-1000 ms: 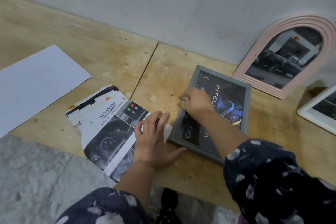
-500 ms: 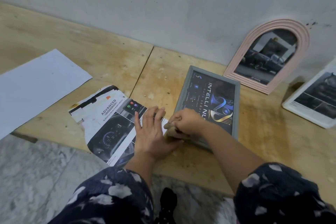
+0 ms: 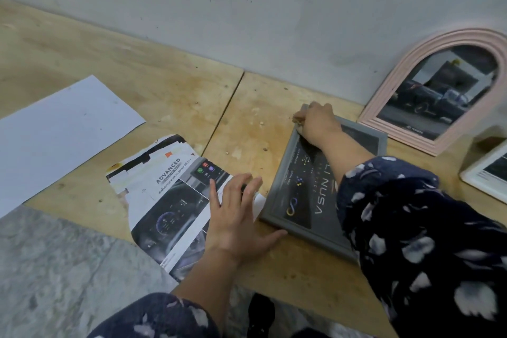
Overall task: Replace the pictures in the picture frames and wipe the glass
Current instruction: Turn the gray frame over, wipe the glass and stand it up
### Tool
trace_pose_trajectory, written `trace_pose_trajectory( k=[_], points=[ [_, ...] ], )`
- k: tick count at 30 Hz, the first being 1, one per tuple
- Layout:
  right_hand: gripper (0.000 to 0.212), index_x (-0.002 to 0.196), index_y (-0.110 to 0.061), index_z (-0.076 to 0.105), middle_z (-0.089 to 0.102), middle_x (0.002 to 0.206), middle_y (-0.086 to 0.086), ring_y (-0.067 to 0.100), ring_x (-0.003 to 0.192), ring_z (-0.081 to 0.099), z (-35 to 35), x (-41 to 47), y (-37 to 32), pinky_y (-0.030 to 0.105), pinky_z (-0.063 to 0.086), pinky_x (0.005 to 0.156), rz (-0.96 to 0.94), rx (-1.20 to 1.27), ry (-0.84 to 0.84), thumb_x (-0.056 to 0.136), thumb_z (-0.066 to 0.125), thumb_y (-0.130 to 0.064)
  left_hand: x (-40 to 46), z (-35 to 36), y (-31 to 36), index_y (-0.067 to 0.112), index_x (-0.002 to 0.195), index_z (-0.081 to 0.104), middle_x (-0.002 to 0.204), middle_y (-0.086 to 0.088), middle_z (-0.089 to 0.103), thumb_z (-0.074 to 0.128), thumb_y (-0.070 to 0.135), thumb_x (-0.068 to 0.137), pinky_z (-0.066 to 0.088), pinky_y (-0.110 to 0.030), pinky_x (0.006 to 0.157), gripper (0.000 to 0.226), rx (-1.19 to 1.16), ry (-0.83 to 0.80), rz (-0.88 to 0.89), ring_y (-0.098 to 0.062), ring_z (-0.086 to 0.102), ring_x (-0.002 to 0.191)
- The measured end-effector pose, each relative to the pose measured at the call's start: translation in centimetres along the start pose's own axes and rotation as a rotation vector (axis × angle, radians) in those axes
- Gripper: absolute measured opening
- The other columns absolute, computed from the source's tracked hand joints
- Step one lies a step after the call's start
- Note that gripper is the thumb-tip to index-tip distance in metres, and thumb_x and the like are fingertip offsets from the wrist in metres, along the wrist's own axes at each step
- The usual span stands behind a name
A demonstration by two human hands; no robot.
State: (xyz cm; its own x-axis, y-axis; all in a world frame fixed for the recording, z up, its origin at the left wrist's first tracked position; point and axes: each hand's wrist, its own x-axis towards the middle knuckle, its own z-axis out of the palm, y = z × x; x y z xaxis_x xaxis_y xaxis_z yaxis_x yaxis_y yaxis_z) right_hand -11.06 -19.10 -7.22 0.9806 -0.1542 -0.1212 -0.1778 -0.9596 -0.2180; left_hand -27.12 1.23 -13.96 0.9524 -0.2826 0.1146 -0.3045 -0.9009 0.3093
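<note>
Dim, flat indoor light, greyish cast. Soft shadow right of pink frame [image 3: 439,90]. Wide-angle bending at edges. Overall soft focus; right sleeve [image 3: 428,241] blurred. Faint reflection on grey frame [image 3: 277,186] glass.

Right hand [image 3: 318,123] presses cloth [image 3: 298,119] on grey frame's [image 3: 277,186] far corner.

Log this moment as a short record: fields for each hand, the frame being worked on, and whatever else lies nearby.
right hand: grips a cloth at the far corner of the grey frame
left hand: flat on the car brochure, thumb at the frame's near corner
grey frame: lies flat on the plywood
nearby: pink arched frame leaning on the wall; white paper sheet
</note>
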Motion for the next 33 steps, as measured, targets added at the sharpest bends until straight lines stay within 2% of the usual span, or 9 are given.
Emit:
trace_pose_trajectory(
  k=[2, 5, 8, 14, 20, 23, 26, 29, 33],
  points=[
    [0.033, 0.121, -0.022, 0.062, 0.052, 0.119, 0.010, 0.035, 0.116, 0.039, 1.1, -0.6, 0.7, 0.040, 0.046, 0.091, -0.072, -0.083, -0.035, 0.098, 0.041, -0.010, 0.1, -0.2, 0.1, 0.026, 0.140, 0.027, 0.141, 0.001, 0.036, 0.041, 0.091, 0.059, 0.006, -0.063, 0.115, 0.104, 0.015, -0.021, -0.010, -0.018, 0.032, 0.137],
    [0.030, 0.113, -0.021, 0.067, 0.057, 0.113, 0.008, 0.035, 0.113, 0.044, 2.1, -2.0, 0.8, 0.039, 0.046, 0.090, -0.133, -0.047, 0.014, 0.097, 0.044, -0.011, 0.2, -0.5, 0.2, 0.029, 0.142, 0.014, 0.146, 0.003, 0.024, 0.031, 0.094, 0.058, -0.003, -0.061, 0.115, 0.107, 0.064, -0.064, -0.020, -0.016, 0.020, 0.143],
    [0.026, 0.106, -0.024, 0.071, 0.062, 0.105, 0.006, 0.035, 0.107, 0.051, 3.0, -3.9, 0.5, 0.037, 0.046, 0.091, -0.152, 0.010, -0.005, 0.093, 0.050, -0.013, 0.2, -0.6, 0.2, 0.026, 0.141, 0.019, 0.145, 0.001, 0.029, 0.034, 0.093, 0.058, -0.001, -0.063, 0.115, 0.108, 0.042, -0.054, -0.030, -0.019, 0.024, 0.142],
    [0.027, 0.115, -0.023, 0.068, 0.060, 0.111, 0.002, 0.029, 0.108, 0.044, 4.4, -9.2, -0.7, 0.034, 0.043, 0.090, -0.205, 0.068, -0.038, 0.096, 0.049, -0.016, 0.2, -0.5, 0.2, 0.020, 0.138, 0.022, 0.143, -0.006, 0.036, 0.039, 0.091, 0.059, 0.004, -0.065, 0.114, 0.108, 0.029, 0.009, -0.017, -0.024, 0.030, 0.140],
    [0.029, 0.115, -0.028, 0.066, 0.057, 0.111, 0.002, 0.027, 0.107, 0.041, 4.7, -14.0, -2.3, 0.035, 0.041, 0.091, -0.248, 0.018, -0.132, 0.099, 0.042, -0.027, 0.2, -0.7, 0.4, 0.025, 0.145, 0.005, 0.151, 0.000, 0.010, 0.032, 0.094, 0.060, -0.016, -0.059, 0.112, 0.112, 0.080, -0.067, -0.045, -0.016, 0.001, 0.146],
    [0.028, 0.112, -0.030, 0.068, 0.055, 0.104, 0.001, 0.026, 0.103, 0.043, 4.4, -15.7, -2.9, 0.033, 0.039, 0.090, -0.277, 0.014, -0.197, 0.097, 0.045, -0.026, 0.2, -0.7, 0.4, 0.023, 0.147, 0.007, 0.152, 0.000, 0.007, 0.030, 0.092, 0.063, -0.017, -0.059, 0.112, 0.111, 0.058, -0.078, -0.050, -0.017, -0.003, 0.146],
    [0.024, 0.105, -0.027, 0.071, 0.054, 0.094, 0.003, 0.026, 0.093, 0.050, 3.3, -16.9, -3.5, 0.032, 0.039, 0.091, -0.301, 0.011, -0.301, 0.094, 0.050, -0.026, 0.1, -0.8, 0.4, 0.022, 0.147, 0.005, 0.152, -0.002, 0.005, 0.039, 0.085, 0.070, -0.016, -0.060, 0.112, 0.105, 0.039, -0.094, -0.038, -0.018, -0.005, 0.146],
    [0.030, 0.094, -0.023, 0.076, 0.071, 0.098, 0.002, 0.022, 0.094, 0.063, 2.1, -17.9, -2.6, 0.029, 0.049, 0.086, -0.144, 0.299, -0.326, 0.084, 0.053, -0.007, -0.1, -1.0, 0.3, 0.019, 0.146, 0.006, 0.150, -0.002, 0.011, 0.031, 0.089, 0.067, -0.016, -0.060, 0.112, 0.107, 0.082, -0.079, 0.000, -0.019, 0.002, 0.146],
    [0.034, 0.101, -0.023, 0.074, 0.072, 0.109, -0.001, 0.015, 0.105, 0.064, 1.1, -18.4, -0.6, 0.025, 0.048, 0.093, 0.077, 0.457, -0.133, 0.088, 0.051, -0.002, -0.2, -0.6, 0.1, 0.018, 0.144, 0.021, 0.145, 0.001, 0.023, 0.033, 0.087, 0.069, -0.011, -0.060, 0.114, 0.102, 0.077, -0.026, 0.038, -0.017, 0.013, 0.142]
  ],
)
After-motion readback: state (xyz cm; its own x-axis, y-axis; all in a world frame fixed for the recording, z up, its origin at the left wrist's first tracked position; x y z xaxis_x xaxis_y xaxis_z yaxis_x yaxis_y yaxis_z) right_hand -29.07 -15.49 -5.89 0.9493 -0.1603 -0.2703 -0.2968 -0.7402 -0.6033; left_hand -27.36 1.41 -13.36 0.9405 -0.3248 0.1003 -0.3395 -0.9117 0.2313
